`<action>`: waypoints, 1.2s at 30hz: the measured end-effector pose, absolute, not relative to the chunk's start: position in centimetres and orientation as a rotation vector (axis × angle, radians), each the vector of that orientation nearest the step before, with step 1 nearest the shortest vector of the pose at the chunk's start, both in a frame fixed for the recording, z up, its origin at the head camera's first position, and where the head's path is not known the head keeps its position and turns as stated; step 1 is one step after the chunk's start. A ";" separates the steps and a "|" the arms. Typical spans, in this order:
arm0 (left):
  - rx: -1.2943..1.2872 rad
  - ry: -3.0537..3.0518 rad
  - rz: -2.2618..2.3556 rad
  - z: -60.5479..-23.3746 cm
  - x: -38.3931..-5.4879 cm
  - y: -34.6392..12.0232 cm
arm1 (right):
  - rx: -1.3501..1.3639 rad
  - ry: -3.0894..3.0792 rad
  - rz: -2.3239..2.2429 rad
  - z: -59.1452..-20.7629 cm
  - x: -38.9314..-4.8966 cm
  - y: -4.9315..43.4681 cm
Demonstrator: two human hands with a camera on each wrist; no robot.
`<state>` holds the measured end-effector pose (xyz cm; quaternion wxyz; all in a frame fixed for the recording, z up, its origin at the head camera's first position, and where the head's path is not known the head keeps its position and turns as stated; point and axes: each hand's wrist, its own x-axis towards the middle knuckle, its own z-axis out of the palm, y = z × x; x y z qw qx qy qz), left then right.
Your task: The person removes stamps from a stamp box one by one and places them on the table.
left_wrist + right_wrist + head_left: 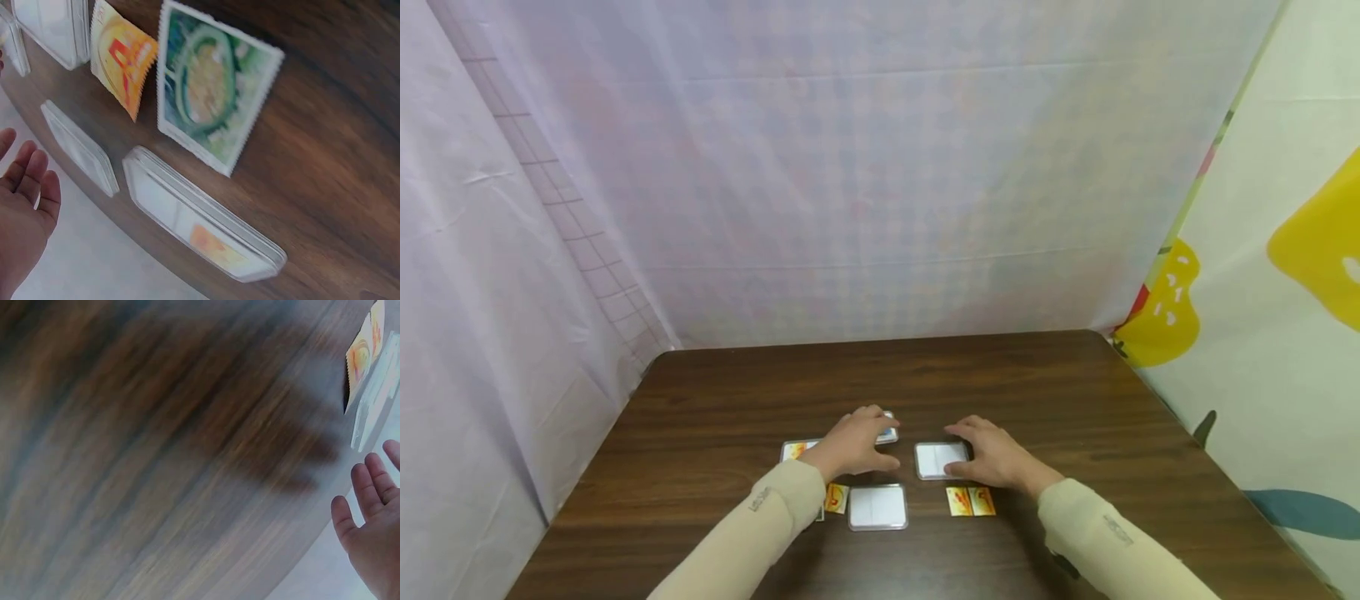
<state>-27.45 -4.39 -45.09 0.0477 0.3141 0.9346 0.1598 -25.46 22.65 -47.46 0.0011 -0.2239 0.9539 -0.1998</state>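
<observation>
In the head view my left hand (852,442) reaches over a small clear case (891,432), partly covering it; its fingers are apart from the thumb and hold nothing. My right hand (997,456) is at the right end of another clear case (938,458) with a white inside. Its thumb overlaps that case, and I cannot tell whether it touches. A third case (877,508) lies nearer. Beside it is an orange stamp (122,56), with a green stamp showing a bowl (206,81) next to it in the left wrist view. Another case (200,219) contains an orange stamp.
A joined pair of orange and yellow stamps (970,502) lies just in front of the right hand. Everything rests on a dark wooden table (1000,375). Pale curtains (880,208) hang behind it and at the sides.
</observation>
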 end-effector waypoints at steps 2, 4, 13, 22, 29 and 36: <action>0.959 2.852 0.503 -45.1 -27.5 -4.9 | -0.699 2.996 -0.630 -47.5 -25.5 22.4; 0.966 2.854 0.525 -45.1 -27.5 -5.3 | -0.699 2.998 -0.638 -47.4 -25.6 22.3; 0.967 2.851 0.626 -45.1 -27.3 -7.4 | -0.748 2.990 -0.732 -47.0 -25.8 20.7; 0.957 2.844 0.705 -45.6 -27.0 -10.3 | -0.851 2.975 -0.783 -46.7 -25.8 18.2; 0.947 2.847 0.800 -45.8 -26.5 -13.0 | -0.834 2.929 -0.820 -46.6 -25.8 15.7; 0.915 2.882 0.816 -46.1 -25.9 -15.6 | -0.830 2.907 -0.793 -46.4 -26.0 13.0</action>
